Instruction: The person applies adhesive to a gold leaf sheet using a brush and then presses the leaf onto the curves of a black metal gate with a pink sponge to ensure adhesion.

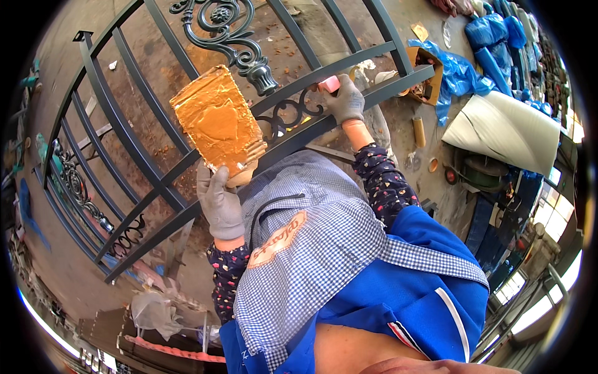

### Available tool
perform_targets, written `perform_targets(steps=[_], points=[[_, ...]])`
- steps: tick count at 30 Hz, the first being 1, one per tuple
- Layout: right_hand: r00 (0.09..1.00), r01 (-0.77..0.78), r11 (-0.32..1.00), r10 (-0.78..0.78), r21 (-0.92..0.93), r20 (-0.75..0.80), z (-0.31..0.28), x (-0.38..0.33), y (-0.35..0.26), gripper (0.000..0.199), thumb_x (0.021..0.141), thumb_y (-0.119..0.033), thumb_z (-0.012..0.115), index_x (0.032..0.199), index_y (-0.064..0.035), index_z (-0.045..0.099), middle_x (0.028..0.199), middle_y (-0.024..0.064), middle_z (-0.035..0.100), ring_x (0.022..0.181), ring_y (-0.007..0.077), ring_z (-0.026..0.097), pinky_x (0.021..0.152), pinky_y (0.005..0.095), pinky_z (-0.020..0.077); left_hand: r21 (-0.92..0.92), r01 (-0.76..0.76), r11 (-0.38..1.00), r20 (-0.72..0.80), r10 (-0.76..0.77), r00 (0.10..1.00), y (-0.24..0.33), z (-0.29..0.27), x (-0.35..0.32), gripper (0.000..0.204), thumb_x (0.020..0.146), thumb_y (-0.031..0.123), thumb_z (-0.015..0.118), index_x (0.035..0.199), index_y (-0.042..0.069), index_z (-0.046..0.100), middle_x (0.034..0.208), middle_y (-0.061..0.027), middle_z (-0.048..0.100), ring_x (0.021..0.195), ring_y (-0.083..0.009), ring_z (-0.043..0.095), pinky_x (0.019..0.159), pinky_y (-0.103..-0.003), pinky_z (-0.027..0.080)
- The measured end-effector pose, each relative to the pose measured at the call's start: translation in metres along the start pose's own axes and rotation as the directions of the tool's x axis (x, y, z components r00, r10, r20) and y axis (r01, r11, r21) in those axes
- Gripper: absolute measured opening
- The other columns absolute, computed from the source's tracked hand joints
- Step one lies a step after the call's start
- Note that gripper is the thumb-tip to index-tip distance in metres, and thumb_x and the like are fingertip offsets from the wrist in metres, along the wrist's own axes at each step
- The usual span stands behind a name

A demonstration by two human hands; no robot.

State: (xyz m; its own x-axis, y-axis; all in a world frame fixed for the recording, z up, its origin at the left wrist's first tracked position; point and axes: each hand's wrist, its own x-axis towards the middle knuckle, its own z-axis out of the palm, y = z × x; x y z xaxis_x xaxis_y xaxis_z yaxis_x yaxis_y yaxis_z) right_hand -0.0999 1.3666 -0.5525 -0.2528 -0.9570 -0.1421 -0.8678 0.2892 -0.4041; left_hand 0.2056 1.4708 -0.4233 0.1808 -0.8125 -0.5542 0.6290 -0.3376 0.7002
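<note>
A dark grey metal railing panel lies in front of me, with a large cast scroll ornament between its bars. My left hand, in a grey work glove, grips the near end of a cardboard piece thickly coated with gold-orange paint. The cardboard is held over the bars. In a matching glove, my right hand pinches a small pink sponge between the panel's two near rails, to the right of thin scrollwork. Whether the sponge touches the metal, I cannot tell.
To the left stands more dark railing with ornaments. On the right lie a cardboard box, blue plastic sheeting, a brown tube and a white foam roll. Crumbs and scraps litter the floor.
</note>
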Motion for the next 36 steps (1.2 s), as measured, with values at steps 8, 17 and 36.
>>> perform_targets(steps=[8,17,36], points=[[0.969,0.208,0.977,-0.212,0.042,0.129,0.009,-0.022,-0.026,0.033,0.079,-0.029,0.074,0.103,-0.0104,0.06,0.094,0.013,0.067,0.09,0.034,0.066,0.076,0.0433,0.0526,-0.005,-0.007,1.0,-0.013,0.007,1.0,-0.002,0.001,-0.002,0.045,0.09,0.009,0.061,0.133,0.0,0.054,0.126,-0.0112,0.063,0.113,-0.0222,0.063,0.097,-0.034,0.052],[0.729,0.58,0.814,-0.497,-0.039,0.471,-0.03,0.013,-0.001,0.035,0.078,-0.02,0.07,0.109,-0.0135,0.058,0.105,0.0106,0.066,0.096,0.0344,0.066,0.081,0.0452,0.0525,-0.004,-0.041,0.999,-0.055,0.041,0.998,-0.007,0.0,-0.006,0.039,0.091,0.014,0.063,0.127,0.001,0.056,0.121,-0.009,0.063,0.108,-0.018,0.064,0.093,-0.031,0.052],[0.713,0.563,0.748,-0.655,0.353,0.251,-0.084,0.01,-0.105,0.042,0.075,-0.016,0.079,0.11,-0.0048,0.059,0.099,0.0153,0.066,0.092,0.0356,0.067,0.077,0.0406,0.0536,-0.183,-0.113,0.977,-0.1,0.096,0.99,-0.033,-0.011,-0.013,0.037,0.092,0.006,0.057,0.128,-0.002,0.055,0.121,-0.0115,0.065,0.111,-0.023,0.064,0.098,-0.034,0.051]])
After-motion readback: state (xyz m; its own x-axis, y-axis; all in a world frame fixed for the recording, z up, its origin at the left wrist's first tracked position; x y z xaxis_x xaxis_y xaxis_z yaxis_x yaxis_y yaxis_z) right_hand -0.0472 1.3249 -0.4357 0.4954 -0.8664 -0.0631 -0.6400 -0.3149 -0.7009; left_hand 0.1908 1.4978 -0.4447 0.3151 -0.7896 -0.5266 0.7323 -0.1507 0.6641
